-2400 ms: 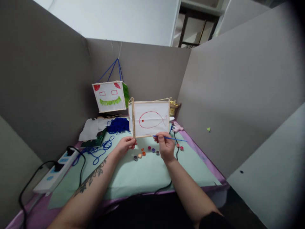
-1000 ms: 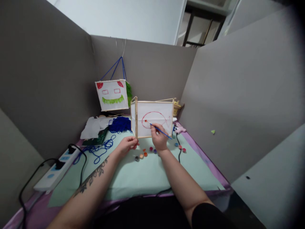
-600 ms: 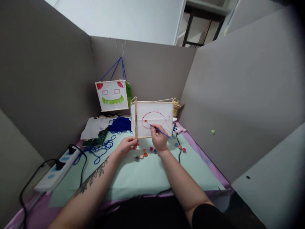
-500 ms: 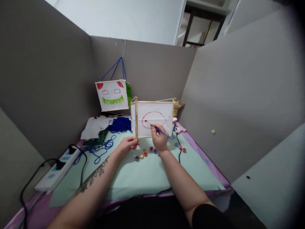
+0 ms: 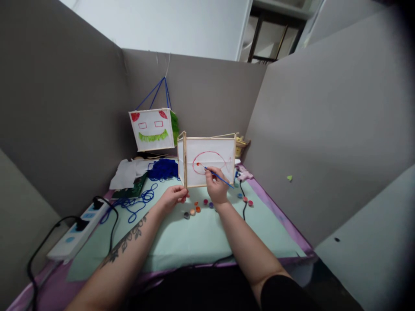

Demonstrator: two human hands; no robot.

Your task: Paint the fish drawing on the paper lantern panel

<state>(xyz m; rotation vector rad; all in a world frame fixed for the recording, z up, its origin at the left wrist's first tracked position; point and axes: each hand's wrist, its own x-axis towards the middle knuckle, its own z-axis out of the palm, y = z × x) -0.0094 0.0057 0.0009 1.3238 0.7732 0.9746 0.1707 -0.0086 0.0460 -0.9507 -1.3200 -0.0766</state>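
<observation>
A box-shaped paper lantern (image 5: 207,147) with a wooden stick frame is held up over the table. Its front panel shows a red fish outline with a small orange-red eye. My left hand (image 5: 175,196) is closed on the lantern's lower left corner. In my right hand (image 5: 216,185) is a thin blue paintbrush (image 5: 222,178), pinched between the fingers, its tip close to the fish's eye; whether it touches the paper I cannot tell. Several small paint pots (image 5: 193,212) stand on the table below, with more pots (image 5: 245,199) to the right.
Another paper lantern (image 5: 152,129), painted with a face, hangs by blue cords at the back left. Blue yarn (image 5: 163,169), white paper (image 5: 125,173) and a dark green packet (image 5: 134,188) lie beneath it. A power strip (image 5: 79,229) with black cables sits left. Grey partitions (image 5: 201,95) enclose the table.
Hardly anything differs. The brush's back end has shifted very slightly to the left with my right hand, while the lantern and my left hand stay in place.
</observation>
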